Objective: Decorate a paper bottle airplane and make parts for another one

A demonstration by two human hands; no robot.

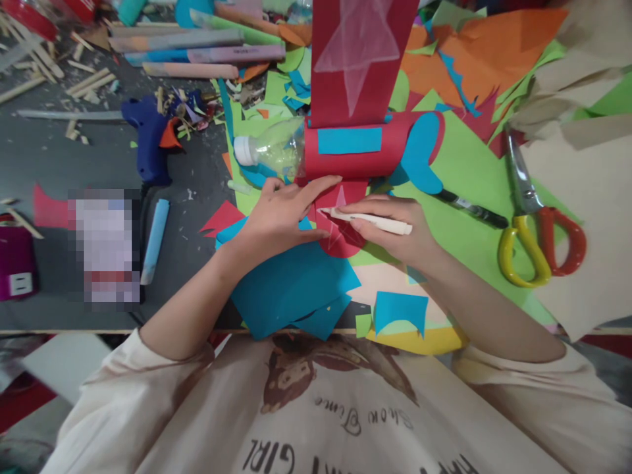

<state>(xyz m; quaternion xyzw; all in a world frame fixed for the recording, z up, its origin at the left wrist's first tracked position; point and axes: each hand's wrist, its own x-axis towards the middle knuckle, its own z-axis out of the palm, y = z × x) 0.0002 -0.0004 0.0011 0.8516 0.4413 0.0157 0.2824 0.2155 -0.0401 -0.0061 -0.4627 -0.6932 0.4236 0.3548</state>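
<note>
My left hand (pixel 284 214) lies flat with fingers stretched out, pressing down a red paper piece (pixel 340 238) at the table's front middle. My right hand (pixel 395 230) is closed around a white pen (pixel 372 220), its tip on that red piece. Just behind lies a plastic bottle (pixel 269 150) wrapped in red paper (pixel 353 155) with a blue strip and blue fin. A red sheet (pixel 360 59) with a pale star drawn on it stands behind the bottle. Blue paper sheets (pixel 291 286) lie under my left wrist.
Scissors (pixel 530 217) with yellow and red handles lie at the right beside a black marker (pixel 471 210). A blue glue gun (pixel 148 138) sits at the left. Glue sticks, wooden sticks and coloured paper scraps cover the back. Beige paper (pixel 587 197) lies far right.
</note>
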